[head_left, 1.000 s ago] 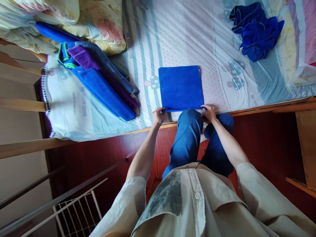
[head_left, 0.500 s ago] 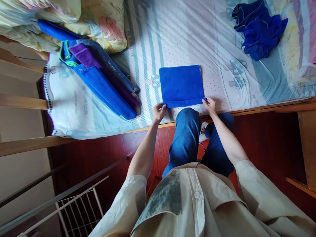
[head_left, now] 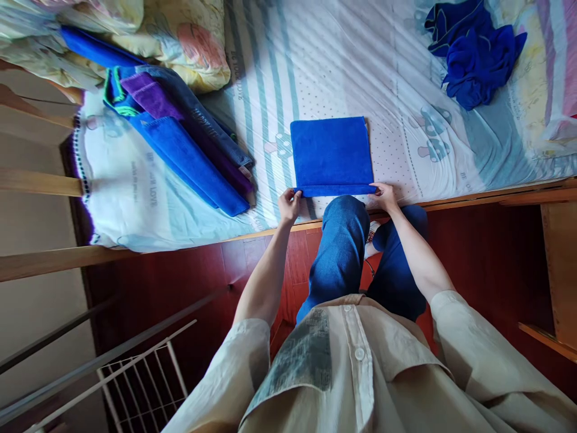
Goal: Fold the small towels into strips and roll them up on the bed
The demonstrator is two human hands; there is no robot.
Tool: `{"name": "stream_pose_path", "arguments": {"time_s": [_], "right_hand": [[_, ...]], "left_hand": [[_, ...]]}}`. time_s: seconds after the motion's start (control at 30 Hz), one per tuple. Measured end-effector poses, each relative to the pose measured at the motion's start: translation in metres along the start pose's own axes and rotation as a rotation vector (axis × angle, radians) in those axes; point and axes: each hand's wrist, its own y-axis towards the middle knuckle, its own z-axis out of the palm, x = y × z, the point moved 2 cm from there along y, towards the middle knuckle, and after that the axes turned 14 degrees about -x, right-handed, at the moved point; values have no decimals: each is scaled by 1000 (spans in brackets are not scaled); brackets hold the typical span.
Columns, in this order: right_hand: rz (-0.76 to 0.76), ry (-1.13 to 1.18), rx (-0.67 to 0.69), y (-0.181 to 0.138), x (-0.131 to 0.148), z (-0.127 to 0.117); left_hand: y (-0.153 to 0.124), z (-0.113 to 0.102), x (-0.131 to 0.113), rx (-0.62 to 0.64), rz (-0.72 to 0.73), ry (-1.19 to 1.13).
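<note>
A folded blue towel point(head_left: 331, 153) lies flat on the bed sheet point(head_left: 342, 66) near the bed's front edge. My left hand point(head_left: 289, 204) pinches the towel's near left corner, fingers closed on it. At the near right corner my right hand point(head_left: 383, 194) grips the same edge. Both hands hold that near edge slightly lifted off the sheet. My knee in blue jeans point(head_left: 345, 222) rests against the bed between my arms.
A stack of folded blue and purple towels point(head_left: 180, 147) lies on the bed to the left, beside a patterned pillow point(head_left: 180, 42). A crumpled blue cloth point(head_left: 473, 51) sits at the far right. The wooden bed rail point(head_left: 496, 195) runs along the front; a white wire rack point(head_left: 144, 385) stands lower left.
Both hands have raised the towel's near edge a little off the sheet and moved it slightly away from me; the towel's far part stays flat.
</note>
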Motion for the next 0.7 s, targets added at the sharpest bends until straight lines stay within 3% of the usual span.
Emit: {"name": "stream_pose_path", "arguments": {"time_s": [0.17,0.57,0.7], "right_hand": [[-41,-87,-22,5,7,2],[-7,166,-88,8,7,8],[-67,110,-118,13,7,7]], "left_hand": [[-2,1,-1,14,-14,-24],[5,5,7,27,19,-22],[9,0,5,-10,36,52]]}}
